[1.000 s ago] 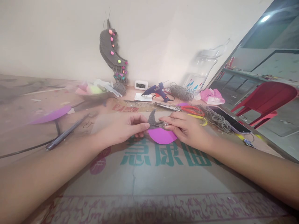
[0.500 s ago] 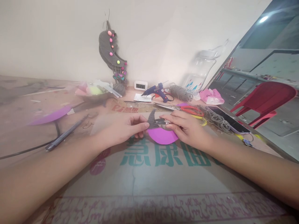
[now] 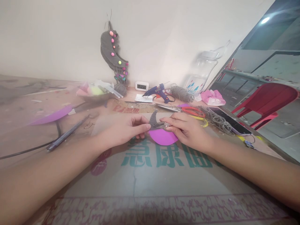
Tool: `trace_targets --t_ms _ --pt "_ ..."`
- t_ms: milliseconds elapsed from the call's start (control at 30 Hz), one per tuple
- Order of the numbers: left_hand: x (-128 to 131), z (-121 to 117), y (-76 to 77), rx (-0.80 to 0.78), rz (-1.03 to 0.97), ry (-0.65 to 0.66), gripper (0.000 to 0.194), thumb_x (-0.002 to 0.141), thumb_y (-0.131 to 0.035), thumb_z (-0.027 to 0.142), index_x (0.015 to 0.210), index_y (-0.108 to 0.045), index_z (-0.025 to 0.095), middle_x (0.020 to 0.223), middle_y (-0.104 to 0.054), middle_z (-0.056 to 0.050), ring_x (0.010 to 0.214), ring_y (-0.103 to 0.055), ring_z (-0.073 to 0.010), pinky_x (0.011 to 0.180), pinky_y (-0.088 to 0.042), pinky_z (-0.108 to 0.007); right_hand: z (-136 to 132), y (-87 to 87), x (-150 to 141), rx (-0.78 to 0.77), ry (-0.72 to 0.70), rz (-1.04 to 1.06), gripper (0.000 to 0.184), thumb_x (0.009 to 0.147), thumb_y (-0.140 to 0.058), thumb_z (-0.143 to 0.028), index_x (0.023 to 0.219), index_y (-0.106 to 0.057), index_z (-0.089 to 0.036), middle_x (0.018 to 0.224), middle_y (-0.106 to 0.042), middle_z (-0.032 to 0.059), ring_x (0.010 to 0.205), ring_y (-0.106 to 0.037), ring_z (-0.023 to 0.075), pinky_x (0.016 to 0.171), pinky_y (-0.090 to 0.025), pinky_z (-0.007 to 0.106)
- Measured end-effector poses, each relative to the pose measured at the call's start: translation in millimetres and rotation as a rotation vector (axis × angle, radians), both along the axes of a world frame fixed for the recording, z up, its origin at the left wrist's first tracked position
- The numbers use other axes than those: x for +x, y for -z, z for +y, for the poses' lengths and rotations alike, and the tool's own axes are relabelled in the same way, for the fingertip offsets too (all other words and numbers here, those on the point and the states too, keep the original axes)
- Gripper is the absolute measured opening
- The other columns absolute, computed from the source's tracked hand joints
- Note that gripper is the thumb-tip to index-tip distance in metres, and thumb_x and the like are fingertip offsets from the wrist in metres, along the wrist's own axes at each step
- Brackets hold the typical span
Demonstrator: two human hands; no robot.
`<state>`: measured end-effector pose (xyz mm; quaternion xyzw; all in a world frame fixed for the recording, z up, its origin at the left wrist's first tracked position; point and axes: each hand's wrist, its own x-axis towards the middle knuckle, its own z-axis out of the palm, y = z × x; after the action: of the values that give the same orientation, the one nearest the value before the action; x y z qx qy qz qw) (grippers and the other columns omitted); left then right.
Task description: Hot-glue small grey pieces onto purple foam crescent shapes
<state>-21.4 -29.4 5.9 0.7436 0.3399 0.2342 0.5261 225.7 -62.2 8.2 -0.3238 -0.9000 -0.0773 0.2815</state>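
Observation:
My left hand (image 3: 138, 126) pinches a grey yarn-wrapped piece (image 3: 153, 119) between thumb and fingers. One curved, tapering end of it points up. My right hand (image 3: 184, 128) is closed on a small dark tool (image 3: 167, 125) with a shiny metal bit; its exact kind is not clear. The tool's dark tip lies against the lower part of the yarn-wrapped piece. Just below, a rounded purple paper piece (image 3: 163, 137) shows between the hands, its upper part hidden. Both hands are over a printed cardboard sheet (image 3: 164, 184).
Beyond the hands lie scissors (image 3: 192, 110), a blue glue gun (image 3: 157, 91), grey yarn (image 3: 181, 92) and a phone (image 3: 231, 121). A pen (image 3: 67, 134) and a bowl (image 3: 93, 96) are on the left. A clear jug (image 3: 202, 73) stands by the wall, near a clock (image 3: 142, 86).
The gap between the dark tool's parts beside the yarn-wrapped piece has narrowed. Both hands keep nearly the same place; the view has shifted slightly.

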Motion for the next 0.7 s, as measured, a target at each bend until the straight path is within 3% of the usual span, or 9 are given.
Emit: trace_targets --t_ms 700 --pt "-0.4 1.6 0.4 -0.019 -0.003 0.018 0.028 0.084 -0.057 0.047 0.082 -0.057 0.019 0.067 -0.056 0.003 0.062 -0.053 -0.0108 0.058 -0.041 -0.022 0.9 -0.4 0.9 -0.018 -0.004 -0.028 0.027 0.095 -0.047 -0.021 0.117 -0.063 -0.017 0.079 -0.059 0.0052 0.073 -0.057 0.0159 0.065 -0.046 0.029"
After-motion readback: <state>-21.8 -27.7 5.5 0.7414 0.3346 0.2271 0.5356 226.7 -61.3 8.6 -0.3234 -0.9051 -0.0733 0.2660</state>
